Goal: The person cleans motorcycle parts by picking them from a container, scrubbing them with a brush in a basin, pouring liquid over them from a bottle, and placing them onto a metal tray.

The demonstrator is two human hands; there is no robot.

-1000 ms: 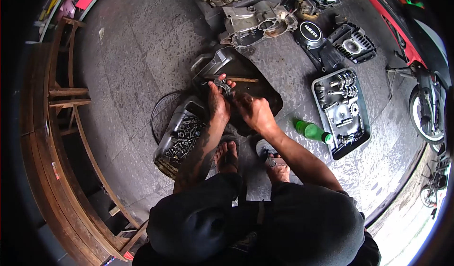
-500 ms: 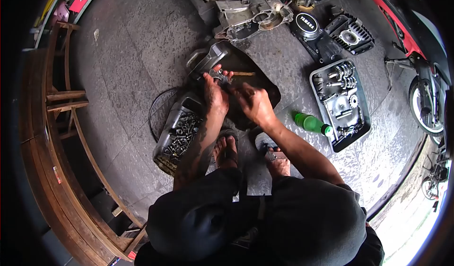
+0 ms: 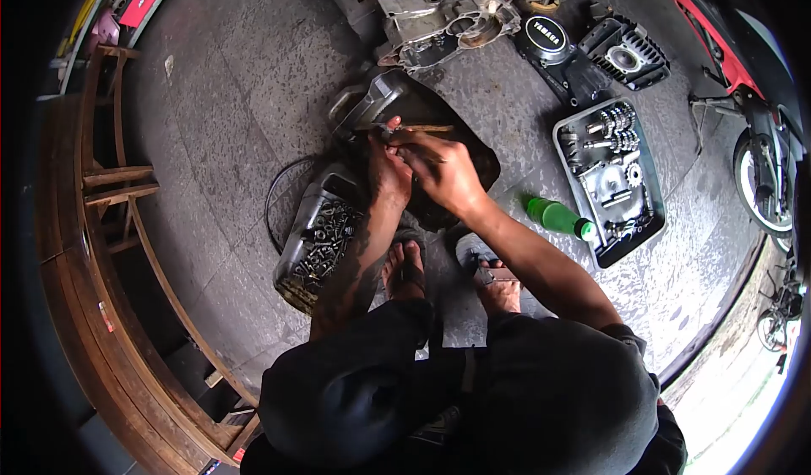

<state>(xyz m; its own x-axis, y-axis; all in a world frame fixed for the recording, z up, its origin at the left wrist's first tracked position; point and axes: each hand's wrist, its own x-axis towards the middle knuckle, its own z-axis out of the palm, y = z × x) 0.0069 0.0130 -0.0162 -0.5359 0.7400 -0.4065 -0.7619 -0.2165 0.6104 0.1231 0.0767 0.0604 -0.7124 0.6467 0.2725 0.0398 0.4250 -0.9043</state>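
My left hand [image 3: 389, 169] is closed round a small metal part [image 3: 384, 132], over a dark basin [image 3: 473, 150]. Across it reaches my right hand [image 3: 443, 166], its fingers bent and pressed together at that part; what they pinch, if anything, is hidden. A wooden-looking stick [image 3: 429, 128] lies in the basin behind the fingers. Left of my left forearm is a container [image 3: 291, 259] full of bolts and small metal pieces [image 3: 325, 242].
A green bottle [image 3: 553, 216] lies beside a tray [image 3: 577, 196] of gears and shafts. Engine casings [image 3: 448, 23], a round YAMAHA cover [image 3: 547, 35] and a finned part [image 3: 627, 56] lie beyond. A wooden bench [image 3: 106, 306] stands left, a motorcycle [image 3: 714, 35] right.
My right hand has moved left and up onto the part in my left hand. The fingers of my left hand have drawn in. The view has shifted slightly.
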